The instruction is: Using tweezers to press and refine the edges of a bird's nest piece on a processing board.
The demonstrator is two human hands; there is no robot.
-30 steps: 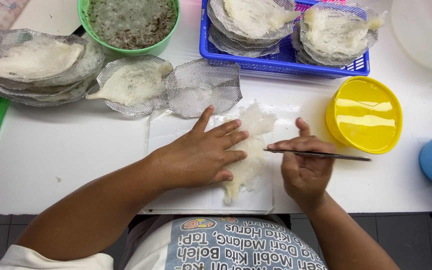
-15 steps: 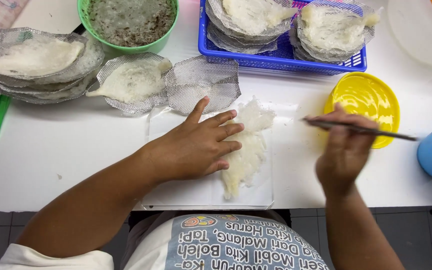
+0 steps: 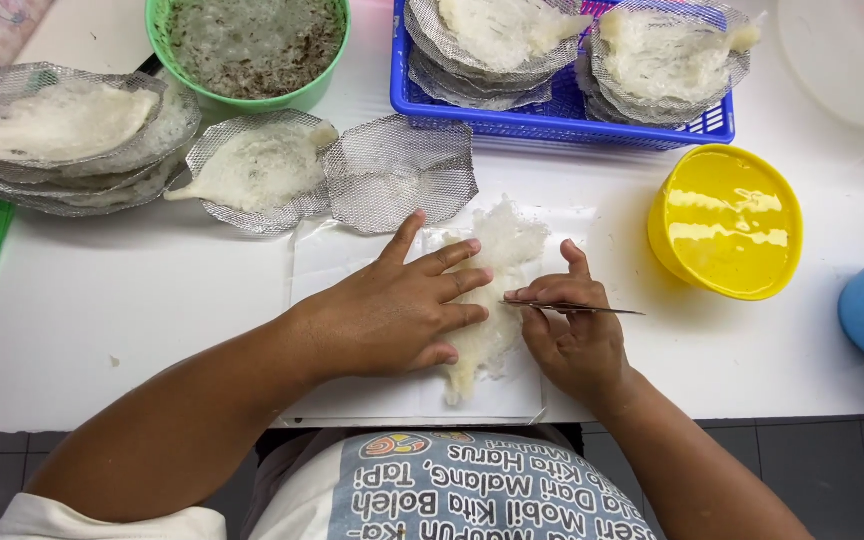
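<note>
While the left hand point(image 3: 392, 315) lay flat, fingers spread, pinning the white fibrous nest piece point(image 3: 497, 290) on the white board point(image 3: 352, 260) at the bench's near edge, the right hand point(image 3: 577, 335), fingers pinched on thin tweezers point(image 3: 582, 309), met the piece's right side, its long axis running away from the person.

Single head cam, no second view, so no overlap. It looks almost straight down from above the person's chest, close over the near table point(image 3: 152, 320) edge. Shirt point(image 3: 452, 490) fills the bottom edge; both forearms enter from below. Frame centre sits on the white board point(image 3: 352, 260). Far side cuts off at the green bowl point(image 3: 252, 100) and blue basket point(image 3: 552, 125).
</note>
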